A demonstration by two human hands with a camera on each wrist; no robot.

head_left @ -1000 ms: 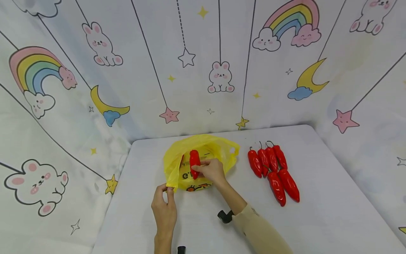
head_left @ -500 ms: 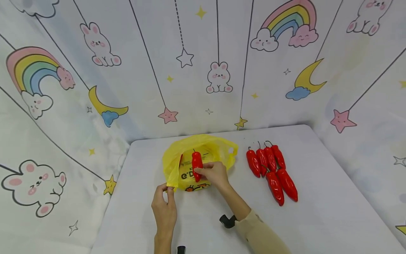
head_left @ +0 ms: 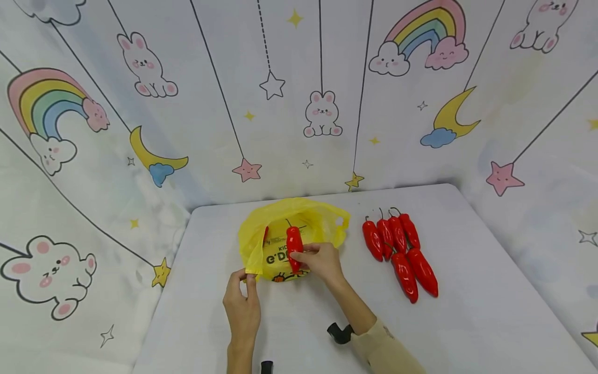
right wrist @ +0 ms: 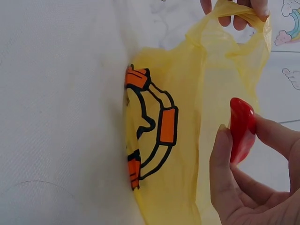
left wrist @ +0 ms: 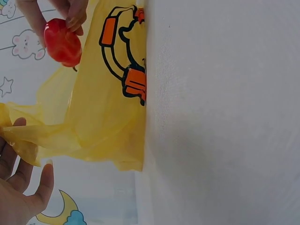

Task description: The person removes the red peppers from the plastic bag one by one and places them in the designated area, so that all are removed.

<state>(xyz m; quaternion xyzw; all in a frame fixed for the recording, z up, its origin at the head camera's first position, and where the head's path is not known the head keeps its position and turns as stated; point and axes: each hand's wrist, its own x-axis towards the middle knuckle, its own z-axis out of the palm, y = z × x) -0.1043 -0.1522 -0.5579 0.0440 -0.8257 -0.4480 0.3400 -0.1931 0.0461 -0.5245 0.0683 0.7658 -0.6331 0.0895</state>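
Observation:
In the head view a yellow plastic bag (head_left: 261, 213) lies on the table with its mouth spread toward me. My left hand (head_left: 243, 306) grips the bag's near left handle, which also shows around the fingers in the left wrist view. My right hand (head_left: 322, 259) pinches a red pepper (head_left: 294, 241) by its lower part, between thumb and fingers. That pepper is over the bag's opening, stem pointing away. Another red piece (head_left: 266, 235) shows inside the bag at the left, mostly hidden by the bag's fold. The right wrist view shows the held red pepper (right wrist: 241, 129) beside the bag wall.
Several red peppers (head_left: 405, 275) lie in two rows on the white table (head_left: 467, 332), right of the bag. Black wrist devices (head_left: 340, 333) sit near both forearms. A patterned cloth backdrop (head_left: 210, 104) rises behind the table.
The right hand has shifted slightly right and toward me, carrying the pepper with it. The left hand and the bag handle stay nearly where they were. The peppers on the table have not moved.

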